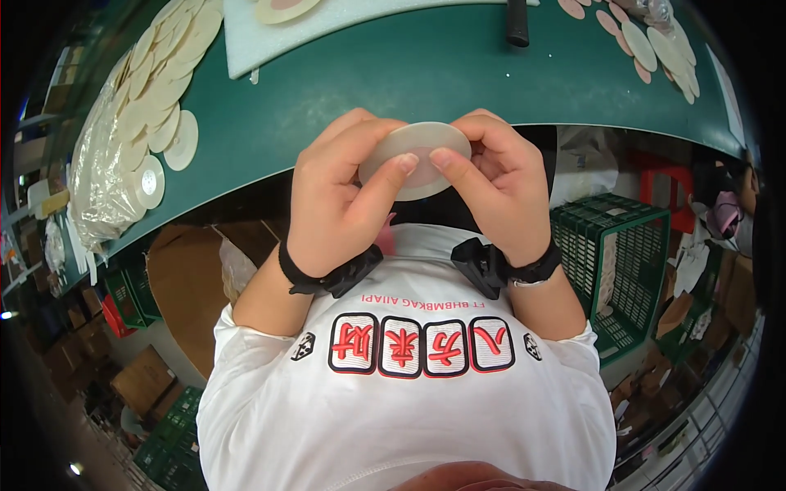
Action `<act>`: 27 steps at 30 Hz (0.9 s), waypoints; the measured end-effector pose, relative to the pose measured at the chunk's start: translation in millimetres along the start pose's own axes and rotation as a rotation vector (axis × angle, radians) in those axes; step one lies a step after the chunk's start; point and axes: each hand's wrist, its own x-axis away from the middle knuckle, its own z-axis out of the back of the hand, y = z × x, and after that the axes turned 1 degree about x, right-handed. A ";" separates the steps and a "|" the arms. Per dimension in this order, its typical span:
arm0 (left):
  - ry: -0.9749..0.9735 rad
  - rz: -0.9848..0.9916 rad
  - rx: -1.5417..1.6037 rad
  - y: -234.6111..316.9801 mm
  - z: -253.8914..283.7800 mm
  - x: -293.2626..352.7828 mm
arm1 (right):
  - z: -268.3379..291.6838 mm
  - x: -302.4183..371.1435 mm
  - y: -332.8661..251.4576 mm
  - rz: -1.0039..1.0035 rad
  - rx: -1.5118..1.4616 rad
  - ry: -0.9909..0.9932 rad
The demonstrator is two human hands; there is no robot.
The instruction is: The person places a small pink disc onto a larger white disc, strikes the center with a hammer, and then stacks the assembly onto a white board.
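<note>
Left hand (pixel 340 188), right hand (pixel 506 186) both pinch-gripping cream pink-centred disc (pixel 422 176) at near edge of green surface (pixel 352 86), probably a pressing/checking step; next move likely needs even thumb pressure.

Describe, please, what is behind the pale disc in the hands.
Fingers of the left hand and right hand reach behind the pale disc; the green table shows beyond. Any fingertips there are covered.

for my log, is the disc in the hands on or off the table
Off the table: the disc is held between the left hand and right hand, which grip its opposite sides.
</note>
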 end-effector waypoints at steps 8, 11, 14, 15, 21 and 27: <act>0.066 -0.041 -0.126 -5.0 -9.5 -3.9 | -1.6 -1.8 7.5 -0.008 0.119 0.087; 0.067 -0.010 -0.001 -9.8 -10.4 -1.0 | 2.1 -3.7 3.9 -0.007 0.087 0.057; 0.056 0.015 0.028 -7.5 -10.9 -0.2 | 8.7 -3.6 3.2 -0.031 -0.047 -0.010; 0.041 0.027 -0.010 -5.4 -10.8 -0.7 | 9.6 -4.3 3.8 -0.030 -0.039 -0.012; 0.041 -0.078 -0.155 1.6 -4.9 -17.0 | 19.5 -19.6 -11.4 0.032 0.366 -0.060; 0.023 -0.479 -0.700 -13.5 9.6 -32.2 | 82.4 -77.5 -36.0 0.213 0.882 -0.005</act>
